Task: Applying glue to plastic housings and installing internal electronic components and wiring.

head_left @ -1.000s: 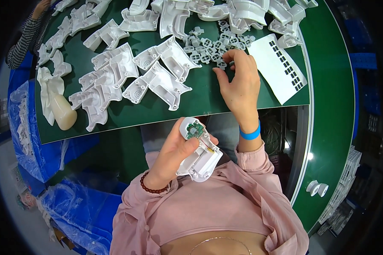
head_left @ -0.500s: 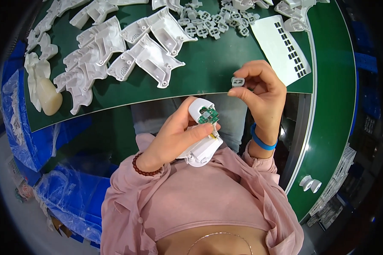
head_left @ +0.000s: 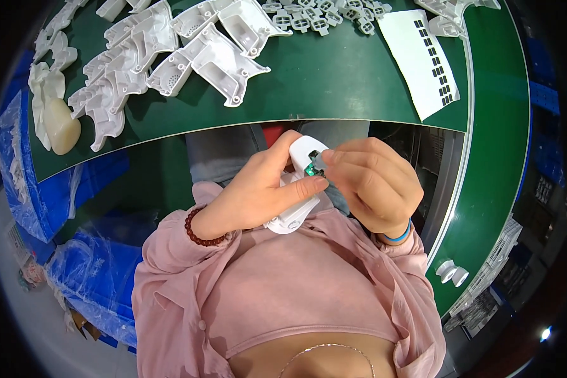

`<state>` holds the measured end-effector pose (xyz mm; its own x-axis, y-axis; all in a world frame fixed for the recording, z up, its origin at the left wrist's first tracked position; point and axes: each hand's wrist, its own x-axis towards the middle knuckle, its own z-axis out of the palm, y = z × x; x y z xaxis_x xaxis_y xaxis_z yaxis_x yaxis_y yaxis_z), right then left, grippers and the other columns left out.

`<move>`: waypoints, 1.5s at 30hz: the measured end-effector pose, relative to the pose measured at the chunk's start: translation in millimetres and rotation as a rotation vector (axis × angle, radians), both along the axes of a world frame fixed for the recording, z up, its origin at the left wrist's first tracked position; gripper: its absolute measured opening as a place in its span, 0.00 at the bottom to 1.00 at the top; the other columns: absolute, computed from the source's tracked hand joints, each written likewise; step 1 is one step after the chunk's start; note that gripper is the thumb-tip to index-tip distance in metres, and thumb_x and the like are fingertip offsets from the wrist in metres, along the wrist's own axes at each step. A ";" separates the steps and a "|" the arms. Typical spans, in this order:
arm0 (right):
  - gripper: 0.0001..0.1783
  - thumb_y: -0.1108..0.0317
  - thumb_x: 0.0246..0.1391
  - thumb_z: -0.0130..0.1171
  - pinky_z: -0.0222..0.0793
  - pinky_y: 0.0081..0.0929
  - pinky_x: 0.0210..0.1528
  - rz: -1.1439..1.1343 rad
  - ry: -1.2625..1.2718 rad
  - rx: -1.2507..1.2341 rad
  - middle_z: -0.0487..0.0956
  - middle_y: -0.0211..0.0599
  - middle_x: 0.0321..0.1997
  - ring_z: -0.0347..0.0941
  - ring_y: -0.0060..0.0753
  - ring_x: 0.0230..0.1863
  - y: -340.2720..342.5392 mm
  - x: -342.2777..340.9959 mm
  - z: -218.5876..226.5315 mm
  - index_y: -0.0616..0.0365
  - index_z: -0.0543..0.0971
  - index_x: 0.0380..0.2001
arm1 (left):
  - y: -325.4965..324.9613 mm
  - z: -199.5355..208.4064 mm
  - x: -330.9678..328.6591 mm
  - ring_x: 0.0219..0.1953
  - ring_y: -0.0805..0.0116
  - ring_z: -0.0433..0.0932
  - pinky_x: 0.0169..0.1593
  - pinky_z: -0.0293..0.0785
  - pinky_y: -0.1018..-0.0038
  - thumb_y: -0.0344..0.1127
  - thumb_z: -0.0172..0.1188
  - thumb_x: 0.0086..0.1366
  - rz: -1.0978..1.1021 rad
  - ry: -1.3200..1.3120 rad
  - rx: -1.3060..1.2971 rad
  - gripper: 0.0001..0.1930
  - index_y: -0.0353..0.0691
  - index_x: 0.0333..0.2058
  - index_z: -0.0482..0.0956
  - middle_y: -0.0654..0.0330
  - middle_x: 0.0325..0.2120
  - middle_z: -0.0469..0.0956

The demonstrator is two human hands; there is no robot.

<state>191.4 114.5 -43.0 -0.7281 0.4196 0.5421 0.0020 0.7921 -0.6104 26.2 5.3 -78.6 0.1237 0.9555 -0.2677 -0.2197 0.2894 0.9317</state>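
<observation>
My left hand (head_left: pixel 249 192) is closed around a white plastic housing (head_left: pixel 301 147), held in front of my body below the table edge. A green circuit board (head_left: pixel 310 170) shows in the opening at the housing's upper part. From the right, my right hand (head_left: pixel 378 183) pinches a small grey plastic piece (head_left: pixel 320 162) between thumb and forefinger. That piece is at the opening, over the board; the fingers partly hide it, and I cannot tell whether it is seated.
On the green table (head_left: pixel 334 94) lie several white plastic shells (head_left: pixel 227 63), a heap of grey pieces (head_left: pixel 302 19) and a white sheet with black rectangles (head_left: pixel 416 69). A cream oval block (head_left: pixel 62 129) sits at left. Plastic-covered blue bins (head_left: pixel 94 277) stand lower left; white knob-like parts (head_left: pixel 452 273) lie right.
My right hand has come down and left from the table edge, bringing the grey piece to the housing's opening. The left hand still holds the housing, and the view has shifted slightly.
</observation>
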 end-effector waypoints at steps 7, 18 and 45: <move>0.15 0.73 0.27 0.65 0.78 0.26 0.27 -0.015 0.013 0.338 0.81 0.47 0.31 0.80 0.42 0.30 -8.2 -0.9 -4.8 0.68 0.78 0.25 | -0.6 1.0 2.1 0.32 0.72 0.77 0.34 0.74 0.73 0.40 0.64 0.66 0.020 0.121 0.050 0.20 0.35 0.46 0.66 0.56 0.32 0.78; 0.15 0.74 0.29 0.64 0.78 0.25 0.28 -0.047 0.056 0.384 0.82 0.51 0.35 0.81 0.42 0.33 -14.2 4.1 -14.7 0.68 0.79 0.27 | -0.4 6.2 -2.4 0.31 0.54 0.80 0.34 0.74 0.66 0.39 0.66 0.63 0.044 0.311 0.151 0.22 0.34 0.46 0.65 0.49 0.32 0.79; 0.21 0.87 0.34 0.62 0.73 0.27 0.37 0.017 -0.152 -0.492 0.75 0.40 0.40 0.76 0.37 0.37 30.7 -2.3 12.8 0.62 0.78 0.36 | 23.8 30.4 8.0 0.36 0.45 0.78 0.39 0.73 0.64 0.33 0.66 0.60 0.109 0.719 0.195 0.23 0.36 0.50 0.66 0.48 0.34 0.78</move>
<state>189.1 145.2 -30.1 -0.7922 0.5859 0.1707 0.1097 0.4119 -0.9046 34.2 29.2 -48.2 -0.1155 0.9907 -0.0718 0.4443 0.1162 0.8883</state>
